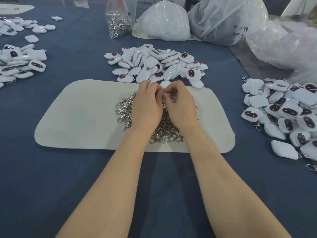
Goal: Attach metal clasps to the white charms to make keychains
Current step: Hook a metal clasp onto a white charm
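Observation:
Both hands meet above a heap of loose metal clasps (159,124) on a cream mat (85,115). My left hand (147,107) has its fingers curled round a white charm (151,83), of which only the top edge shows. My right hand (180,105) pinches a metal clasp (173,100) at its fingertips, right against the left hand's fingers. A pile of white charms (157,64) with dark red-rimmed faces lies just beyond the mat.
Charms with clasps on them are heaped at the right (284,115). More white charms lie at the left (18,64). A clear bag of clasps (118,21) and big plastic bags (226,19) stand at the back on the blue cloth (51,186).

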`<state>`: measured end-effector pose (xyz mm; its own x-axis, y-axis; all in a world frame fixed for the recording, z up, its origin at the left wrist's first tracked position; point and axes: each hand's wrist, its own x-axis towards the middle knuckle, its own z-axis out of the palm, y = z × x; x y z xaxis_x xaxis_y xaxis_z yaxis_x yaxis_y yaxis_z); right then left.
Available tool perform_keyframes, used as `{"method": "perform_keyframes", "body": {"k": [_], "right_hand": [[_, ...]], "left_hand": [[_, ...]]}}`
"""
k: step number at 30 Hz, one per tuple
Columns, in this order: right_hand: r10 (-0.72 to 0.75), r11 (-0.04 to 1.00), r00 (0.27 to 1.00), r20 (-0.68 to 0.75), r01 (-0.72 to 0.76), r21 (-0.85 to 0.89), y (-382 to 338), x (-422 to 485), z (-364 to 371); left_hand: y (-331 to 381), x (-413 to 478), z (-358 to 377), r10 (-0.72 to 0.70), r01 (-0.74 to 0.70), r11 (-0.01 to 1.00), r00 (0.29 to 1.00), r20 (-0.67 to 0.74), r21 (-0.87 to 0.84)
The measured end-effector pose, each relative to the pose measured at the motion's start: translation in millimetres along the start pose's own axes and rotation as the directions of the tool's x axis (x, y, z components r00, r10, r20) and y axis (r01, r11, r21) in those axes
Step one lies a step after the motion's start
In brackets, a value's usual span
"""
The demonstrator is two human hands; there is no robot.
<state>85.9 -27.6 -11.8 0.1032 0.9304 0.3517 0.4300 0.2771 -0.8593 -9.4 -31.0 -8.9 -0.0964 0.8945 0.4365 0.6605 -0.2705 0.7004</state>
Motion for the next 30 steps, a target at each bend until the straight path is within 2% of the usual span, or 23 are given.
{"method": "perform_keyframes", "body": {"k": [15,21,30], "right_hand": [[0.009,1.000,1.000,-0.014,-0.008,0.027,0.9,0.4,-1.2],[0.029,0.999,0.999,-0.019,-0.029,0.014,0.3,0.4,0.8],[-0.030,0.997,1.000,0.003,0.030,-0.077,-3.6,-3.6,3.4]], "left_hand": [[-3.5,2.3,1.8,-0.047,0.048,0.996,0.999,0.010,-0.076],[-2.4,2.2,3.0,-0.036,0.036,0.999,0.999,-0.002,-0.039],[-1.5,0.9,1.7,-0.052,0.051,0.998,0.998,-0.019,-0.023]]}}
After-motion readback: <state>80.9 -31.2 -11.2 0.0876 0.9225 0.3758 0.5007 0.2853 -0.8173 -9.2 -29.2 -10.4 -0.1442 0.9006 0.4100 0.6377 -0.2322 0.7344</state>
